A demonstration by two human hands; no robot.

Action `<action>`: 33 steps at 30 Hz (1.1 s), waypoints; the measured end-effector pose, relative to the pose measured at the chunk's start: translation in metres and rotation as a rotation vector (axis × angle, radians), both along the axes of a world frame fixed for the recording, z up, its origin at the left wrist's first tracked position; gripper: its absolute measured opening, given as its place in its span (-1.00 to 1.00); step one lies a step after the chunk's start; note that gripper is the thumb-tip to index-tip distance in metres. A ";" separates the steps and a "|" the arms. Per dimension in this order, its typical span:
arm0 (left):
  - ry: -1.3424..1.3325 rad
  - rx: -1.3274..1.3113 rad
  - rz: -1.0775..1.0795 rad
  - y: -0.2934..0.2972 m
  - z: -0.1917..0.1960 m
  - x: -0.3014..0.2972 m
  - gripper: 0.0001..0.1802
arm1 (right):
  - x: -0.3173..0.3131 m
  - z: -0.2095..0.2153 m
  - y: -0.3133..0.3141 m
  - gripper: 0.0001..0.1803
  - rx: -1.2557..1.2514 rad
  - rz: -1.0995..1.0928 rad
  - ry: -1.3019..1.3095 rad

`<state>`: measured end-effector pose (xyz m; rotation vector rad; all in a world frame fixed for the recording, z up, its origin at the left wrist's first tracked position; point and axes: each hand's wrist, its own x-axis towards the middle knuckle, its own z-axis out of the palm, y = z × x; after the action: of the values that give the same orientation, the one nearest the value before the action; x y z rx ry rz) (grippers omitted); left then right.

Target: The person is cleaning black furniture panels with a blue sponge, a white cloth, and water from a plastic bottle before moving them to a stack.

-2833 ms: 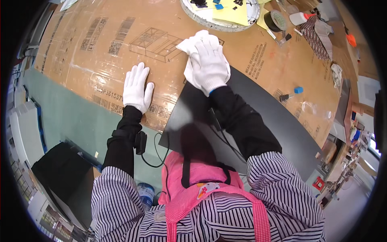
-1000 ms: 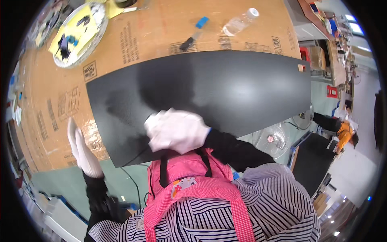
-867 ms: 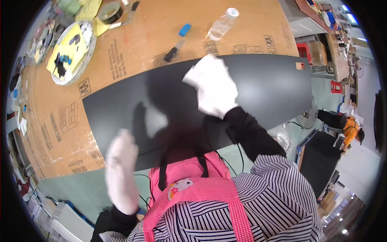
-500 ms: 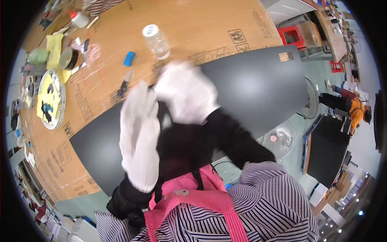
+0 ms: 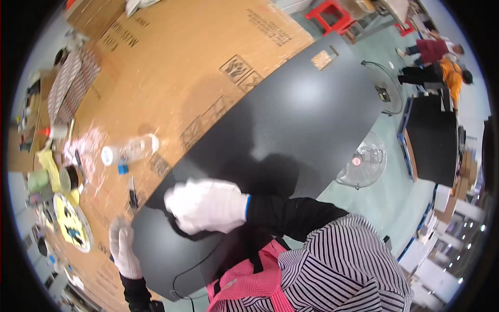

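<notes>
My right hand (image 5: 205, 205), in a white glove with a black sleeve, rests with curled fingers on a big black sheet (image 5: 306, 125) lying over the cardboard-covered table (image 5: 176, 57). Something dark shows under its palm, and I cannot tell whether it grips it. A thin black cable (image 5: 195, 262) runs from under that hand toward my body. My left hand (image 5: 125, 248), also gloved in white, lies flat with fingers apart at the sheet's left edge, partly on the cardboard. It holds nothing.
On the cardboard to the left lie a clear plastic bottle (image 5: 130, 151), a small blue piece (image 5: 122, 169), a dark tool (image 5: 133, 197), a tape roll (image 5: 70, 178) and a round yellow plate (image 5: 70, 229). A floor fan (image 5: 364, 161), a black cabinet (image 5: 436, 140), a red stool (image 5: 332, 15) and other people (image 5: 431, 62) are on the right.
The view has swung, so the black sheet now runs up to the right. My left hand dropped from in front of me to the sheet's left edge. My right hand lowered onto the sheet.
</notes>
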<state>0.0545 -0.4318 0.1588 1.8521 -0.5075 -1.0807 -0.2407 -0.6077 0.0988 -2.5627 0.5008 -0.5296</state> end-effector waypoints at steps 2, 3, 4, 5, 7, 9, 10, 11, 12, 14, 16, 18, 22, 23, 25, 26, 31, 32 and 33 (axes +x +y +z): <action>-0.109 -0.093 -0.084 -0.039 -0.010 -0.006 -0.40 | -0.033 0.004 -0.038 -0.75 0.028 0.006 -0.040; -0.187 -0.115 -0.136 -0.054 -0.013 -0.011 -0.35 | -0.061 0.006 -0.072 -0.75 0.015 -0.084 -0.012; -0.272 -0.139 -0.182 -0.066 -0.016 -0.017 -0.30 | -0.093 0.003 -0.111 -0.75 -0.031 -0.214 -0.014; -0.272 -0.159 -0.195 -0.074 -0.021 -0.020 -0.30 | -0.127 -0.006 -0.153 -0.75 -0.099 -0.375 -0.039; -0.281 -0.150 -0.104 -0.083 -0.033 -0.032 -0.22 | -0.206 -0.048 -0.248 -0.75 -0.279 -0.772 -0.165; -0.302 -0.195 -0.088 -0.091 -0.048 -0.052 -0.18 | -0.268 -0.057 -0.313 -0.74 -0.183 -1.032 0.020; -0.304 -0.219 -0.142 -0.098 -0.067 -0.069 -0.18 | -0.333 -0.062 -0.345 -0.67 -0.285 -1.165 0.082; -0.296 -0.237 -0.196 -0.102 -0.091 -0.085 -0.19 | -0.385 -0.066 -0.361 -0.59 -0.388 -1.296 0.157; -0.371 -0.190 -0.274 -0.091 -0.112 -0.086 -0.15 | -0.385 -0.078 -0.364 -0.57 -0.429 -1.259 0.141; -0.607 -0.090 -0.440 -0.090 -0.113 -0.105 -0.07 | -0.390 -0.089 -0.354 -0.52 -0.423 -1.255 0.135; -0.724 -0.056 -0.490 -0.085 -0.111 -0.103 -0.07 | -0.409 -0.094 -0.315 -0.51 -0.375 -1.346 0.132; -0.775 -0.082 -0.538 -0.081 -0.119 -0.099 -0.09 | -0.449 -0.081 -0.259 -0.49 -0.275 -1.497 0.140; -0.981 -0.061 -0.648 -0.091 -0.118 -0.113 -0.17 | -0.430 -0.063 -0.134 -0.64 -0.338 -1.494 -0.218; -1.021 -0.030 -0.653 -0.089 -0.117 -0.112 -0.20 | -0.376 -0.041 -0.109 -0.72 -0.171 -1.401 -0.054; -1.031 -0.053 -0.659 -0.085 -0.118 -0.108 -0.20 | -0.266 0.046 -0.070 -0.86 -0.045 -1.004 0.464; -1.050 -0.078 -0.664 -0.085 -0.119 -0.108 -0.21 | -0.233 0.069 -0.059 -0.91 0.018 -0.745 0.654; -1.053 -0.105 -0.684 -0.086 -0.121 -0.105 -0.24 | -0.224 0.025 -0.082 -0.93 0.089 -0.246 0.148; -1.045 -0.134 -0.691 -0.085 -0.121 -0.106 -0.25 | -0.254 0.016 -0.118 -0.93 0.023 -0.398 0.128; -1.054 -0.135 -0.701 -0.084 -0.120 -0.107 -0.25 | -0.291 0.000 -0.156 -0.91 -0.059 -0.592 0.092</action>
<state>-0.0521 -0.5159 0.0387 2.0572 -1.8806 -0.3350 -0.5314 -0.7641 0.0987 -2.4785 1.3105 -0.6279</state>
